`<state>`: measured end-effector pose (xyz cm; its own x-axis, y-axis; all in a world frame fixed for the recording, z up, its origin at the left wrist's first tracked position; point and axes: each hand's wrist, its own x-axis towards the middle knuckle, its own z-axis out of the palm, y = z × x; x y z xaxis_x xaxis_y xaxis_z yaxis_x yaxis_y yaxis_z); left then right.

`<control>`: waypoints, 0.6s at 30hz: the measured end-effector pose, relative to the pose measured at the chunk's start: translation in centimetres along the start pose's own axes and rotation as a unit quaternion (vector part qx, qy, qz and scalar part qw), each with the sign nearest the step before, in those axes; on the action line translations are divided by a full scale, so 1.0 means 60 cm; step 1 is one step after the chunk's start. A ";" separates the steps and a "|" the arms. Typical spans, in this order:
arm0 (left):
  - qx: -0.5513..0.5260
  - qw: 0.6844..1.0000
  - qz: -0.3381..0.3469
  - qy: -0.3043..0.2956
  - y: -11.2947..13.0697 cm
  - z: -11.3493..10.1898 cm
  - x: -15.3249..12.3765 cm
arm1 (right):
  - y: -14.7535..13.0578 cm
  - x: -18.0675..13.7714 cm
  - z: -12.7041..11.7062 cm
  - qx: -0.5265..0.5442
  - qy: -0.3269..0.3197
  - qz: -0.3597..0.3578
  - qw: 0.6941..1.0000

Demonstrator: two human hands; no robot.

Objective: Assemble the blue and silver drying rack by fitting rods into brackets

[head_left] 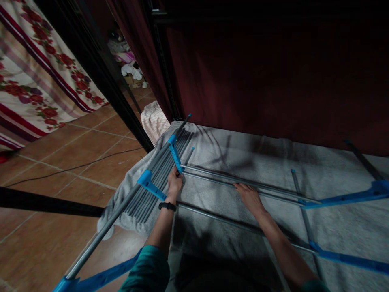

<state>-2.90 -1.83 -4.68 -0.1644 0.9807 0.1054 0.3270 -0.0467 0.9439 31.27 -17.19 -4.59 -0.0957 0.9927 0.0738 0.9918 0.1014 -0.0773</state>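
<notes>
My left hand (174,181), with a dark band at its wrist, is closed around the lower end of a blue plastic bracket (174,152), where a thin metal rod (209,177) meets it. My right hand (248,197) lies over that rod farther along, its fingers bent onto it; the thumb is hidden. A second rod (212,170) runs just behind, almost parallel. Nearer me, another metal rod (212,215) stretches across between a blue bracket (152,185) on the left and a blue arm (352,258) on the right. All belong to one grey-tubed frame.
A bundle of grey tubes (159,184) lies beside the frame on a grey blanket (212,142). Black metal posts (100,73) rise at the left, with a dark red curtain (273,81) behind. A cable (75,166) crosses the tiled floor (57,211). A floral curtain (39,73) hangs beyond.
</notes>
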 end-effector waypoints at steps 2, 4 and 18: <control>0.001 1.000 -0.003 0.002 -0.004 0.003 0.002 | 0.002 0.001 0.000 -0.002 0.002 0.001 1.000; 0.009 1.000 -0.007 0.007 -0.007 0.004 0.003 | 0.003 0.001 -0.001 -0.005 0.004 -0.001 1.000; 0.077 0.997 -0.013 0.017 0.001 0.002 -0.003 | -0.001 0.005 -0.011 0.010 0.004 -0.002 1.000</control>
<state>-2.75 -2.01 -4.66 -0.2058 0.9740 0.0951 0.4613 0.0109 0.8872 31.21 -16.93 -3.87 -0.0993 0.9917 0.0812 0.9895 0.1071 -0.0974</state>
